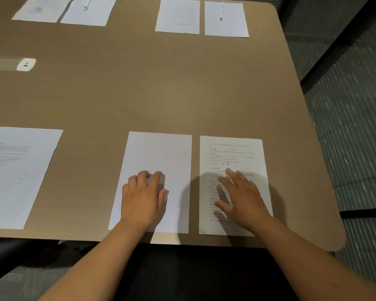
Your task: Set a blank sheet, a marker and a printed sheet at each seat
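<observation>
At the near seat a blank sheet lies beside a printed sheet on its right, both close to the table's front edge. My left hand rests on the blank sheet with its fingers curled around something pale, apparently a white marker, mostly hidden. On the printed sheet my right hand lies flat with fingers spread. Across the table, one seat has a printed sheet and a blank sheet with a marker on it.
The brown table has a rounded right corner. Another printed sheet lies at the near left. At the far left, two sheets carry a marker. A white socket cover sits at the left.
</observation>
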`<state>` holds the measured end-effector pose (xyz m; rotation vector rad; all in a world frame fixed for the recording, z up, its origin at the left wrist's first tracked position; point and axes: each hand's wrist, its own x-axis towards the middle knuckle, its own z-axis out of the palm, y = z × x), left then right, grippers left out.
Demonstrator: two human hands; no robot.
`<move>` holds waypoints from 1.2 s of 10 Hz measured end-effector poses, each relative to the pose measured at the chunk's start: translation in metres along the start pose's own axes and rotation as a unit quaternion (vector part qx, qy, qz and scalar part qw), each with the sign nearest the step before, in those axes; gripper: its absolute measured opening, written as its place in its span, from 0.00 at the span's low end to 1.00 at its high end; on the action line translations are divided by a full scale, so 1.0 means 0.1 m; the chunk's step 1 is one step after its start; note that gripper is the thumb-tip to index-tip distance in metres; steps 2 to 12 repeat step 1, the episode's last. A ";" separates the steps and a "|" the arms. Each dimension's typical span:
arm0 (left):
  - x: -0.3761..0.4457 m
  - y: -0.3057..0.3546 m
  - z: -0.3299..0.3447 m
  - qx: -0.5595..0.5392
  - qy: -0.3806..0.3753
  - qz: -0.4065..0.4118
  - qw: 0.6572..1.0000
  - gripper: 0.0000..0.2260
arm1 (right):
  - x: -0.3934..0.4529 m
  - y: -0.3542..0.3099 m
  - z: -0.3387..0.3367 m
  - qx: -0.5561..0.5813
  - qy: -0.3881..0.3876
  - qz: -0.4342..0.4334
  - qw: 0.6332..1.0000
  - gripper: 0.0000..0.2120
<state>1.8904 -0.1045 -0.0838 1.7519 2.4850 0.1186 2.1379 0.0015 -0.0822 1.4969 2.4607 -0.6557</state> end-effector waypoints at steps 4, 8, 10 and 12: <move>0.01 -0.01 -0.14 -0.008 0.021 0.019 1.000 0.08 | -0.08 -0.10 -0.11 0.042 0.084 -0.008 0.996 0.20; 0.01 -0.01 -0.14 -0.008 0.021 0.019 1.000 0.08 | -0.08 -0.10 -0.11 0.042 0.084 -0.008 0.996 0.20; 0.01 -0.01 -0.14 -0.008 0.021 0.019 1.000 0.08 | -0.08 -0.10 -0.11 0.042 0.084 -0.008 0.996 0.20; 0.01 -0.01 -0.14 -0.008 0.021 0.019 1.000 0.08 | -0.08 -0.10 -0.11 0.042 0.084 -0.008 0.996 0.20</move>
